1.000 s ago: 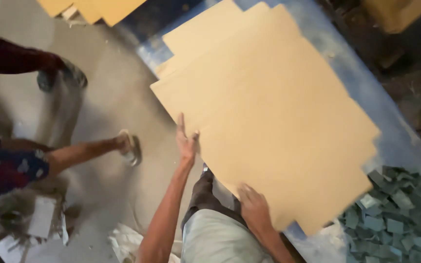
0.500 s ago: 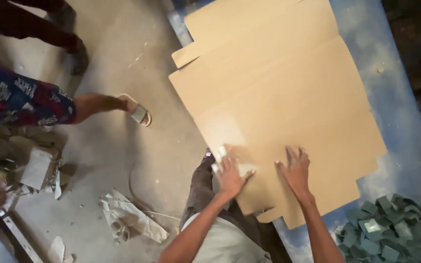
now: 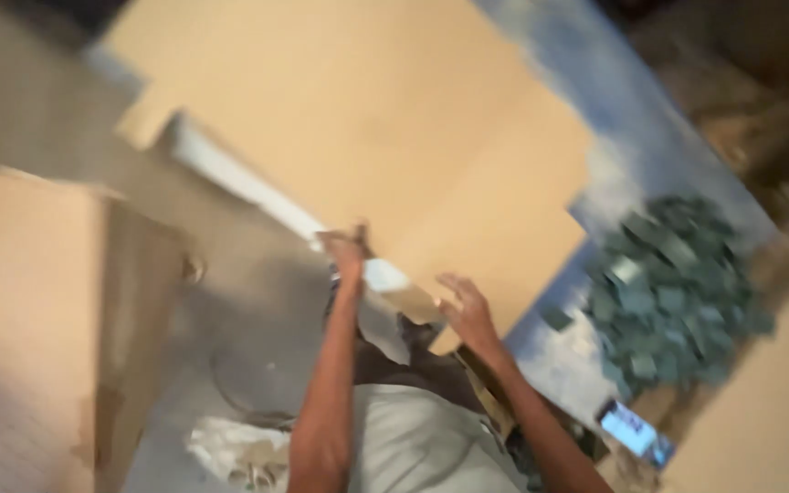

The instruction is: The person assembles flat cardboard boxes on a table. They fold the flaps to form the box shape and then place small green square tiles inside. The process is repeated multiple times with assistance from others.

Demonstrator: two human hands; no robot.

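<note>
Work on the big tan cardboard sheet (image 3: 367, 137) looks barely underway to me: it lies mostly flat on the blue-and-white floor covering (image 3: 632, 137), and only its near edge is raised, where the left hand (image 3: 347, 251) is clenched on it, while the right hand (image 3: 469, 312) rests open-fingered at the near corner, gripping nothing as far as the blur lets me tell. Nothing looks folded or shaped yet, the pile of dark green pieces (image 3: 668, 292) sits untouched just right of the sheet, and another brown box (image 3: 38, 310) stands off to the left, so pretty much all the handling is left
</note>
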